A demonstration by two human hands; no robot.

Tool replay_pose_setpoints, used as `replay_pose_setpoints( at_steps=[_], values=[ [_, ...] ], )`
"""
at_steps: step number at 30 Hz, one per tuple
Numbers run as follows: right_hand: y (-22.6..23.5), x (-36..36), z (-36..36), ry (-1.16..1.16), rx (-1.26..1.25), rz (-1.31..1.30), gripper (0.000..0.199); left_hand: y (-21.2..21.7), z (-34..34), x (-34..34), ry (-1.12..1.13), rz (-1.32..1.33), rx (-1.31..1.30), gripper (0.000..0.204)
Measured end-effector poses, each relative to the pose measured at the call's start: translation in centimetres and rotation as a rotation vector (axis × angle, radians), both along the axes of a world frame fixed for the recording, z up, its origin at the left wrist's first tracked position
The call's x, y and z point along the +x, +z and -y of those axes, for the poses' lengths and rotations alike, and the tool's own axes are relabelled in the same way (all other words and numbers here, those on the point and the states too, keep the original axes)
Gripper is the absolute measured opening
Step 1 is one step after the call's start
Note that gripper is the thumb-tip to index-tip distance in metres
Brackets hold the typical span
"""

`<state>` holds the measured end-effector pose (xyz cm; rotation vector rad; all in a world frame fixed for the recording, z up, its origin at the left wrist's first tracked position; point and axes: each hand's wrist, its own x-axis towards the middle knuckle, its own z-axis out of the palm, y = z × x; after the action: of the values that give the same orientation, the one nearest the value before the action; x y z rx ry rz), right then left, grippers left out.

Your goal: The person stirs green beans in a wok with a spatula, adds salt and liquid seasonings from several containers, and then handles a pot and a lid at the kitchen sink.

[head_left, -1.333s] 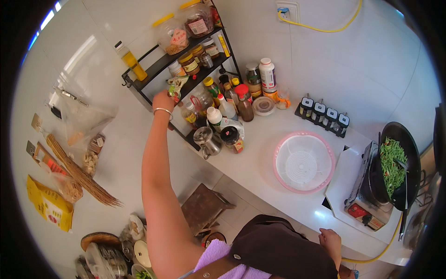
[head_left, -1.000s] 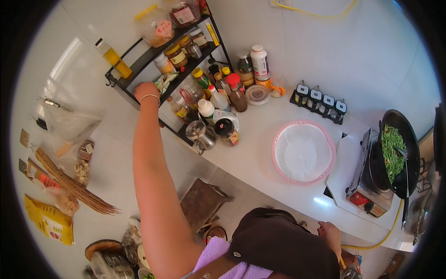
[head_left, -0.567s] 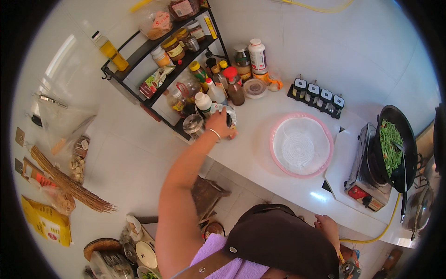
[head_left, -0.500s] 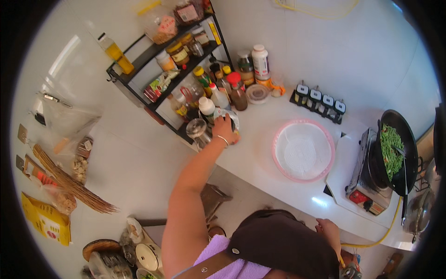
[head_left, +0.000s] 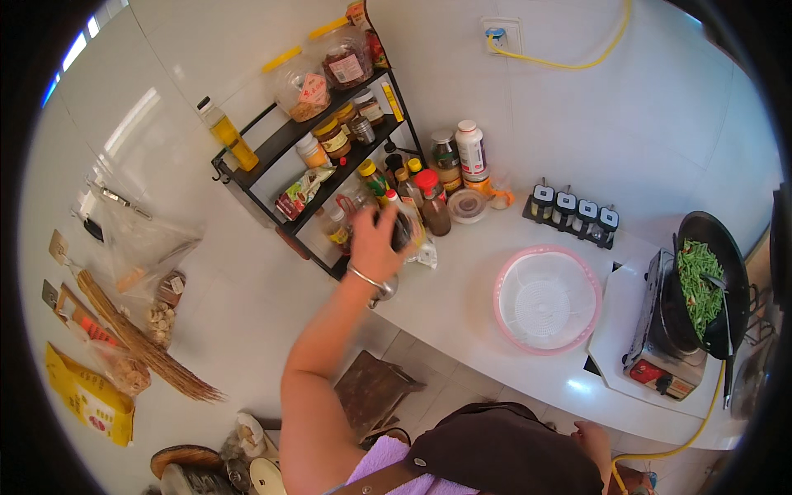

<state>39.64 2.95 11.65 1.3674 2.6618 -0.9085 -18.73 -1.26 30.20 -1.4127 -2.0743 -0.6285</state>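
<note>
My left hand [head_left: 375, 247] is raised over the left end of the counter, beside the lower shelf. Its fingers curve around a dark, rounded thing [head_left: 403, 233], blurred and partly hidden, so its kind is unclear. A white crumpled packet [head_left: 426, 253] lies just right of that hand. Behind the fingers stand sauce bottles, among them a brown red-capped bottle [head_left: 435, 210]. Something shiny and metallic [head_left: 386, 289] shows below my wrist, mostly covered. My right hand [head_left: 591, 439] hangs low near the counter's front edge, beside the dark cap; its fingers are too hidden to read.
A pink-rimmed white basket [head_left: 549, 300] rests mid-counter. To its right, a black wok [head_left: 718, 247] with chopped green vegetables sits tilted on a portable stove [head_left: 660, 363]. A spice-box rack [head_left: 572, 216] stands at the wall. The black shelf [head_left: 289, 136] holds jars. A yellow hose [head_left: 701, 429] hangs at right.
The head view has shifted, so the scene sits lower. My left hand has come up and left from the white packet, with the dark thing in its fingers. My right hand remains low.
</note>
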Motion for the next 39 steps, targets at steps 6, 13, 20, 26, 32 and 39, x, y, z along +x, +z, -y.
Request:
replay_pose_setpoints(
  at_steps=[6, 13, 20, 26, 32, 39],
  values=[
    [1.7, -1.7, 0.1, -0.022, 0.007, 0.046, 0.03, 17.6, 0.7, -4.1, 0.138, -0.325, 0.317, 0.077],
    [-1.4, -1.1, 1.2, -0.031, -0.098, 0.066, 0.031, 28.0, -0.1, -15.4, 0.729, -0.122, 0.063, 0.07],
    [-0.8, -1.1, 2.9, -0.11, -0.194, 0.213, 0.032, 28.8, -1.8, -18.6, 0.862, -0.104, -0.038, 0.059],
    [2.0, -2.1, 3.4, -0.163, -0.177, 0.182, 0.034, 28.5, -3.0, -22.2, 0.843, 0.008, 0.037, 0.061],
    [1.4, -2.0, 3.6, -0.19, -0.197, 0.178, 0.033, 29.3, -2.4, -21.6, 0.835, 0.045, -0.049, 0.06],
    [1.8, -2.4, 3.8, -0.194, -0.167, 0.136, 0.031, 26.5, -2.8, -19.1, 1.006, -0.319, -0.202, 0.064]
  ],
)
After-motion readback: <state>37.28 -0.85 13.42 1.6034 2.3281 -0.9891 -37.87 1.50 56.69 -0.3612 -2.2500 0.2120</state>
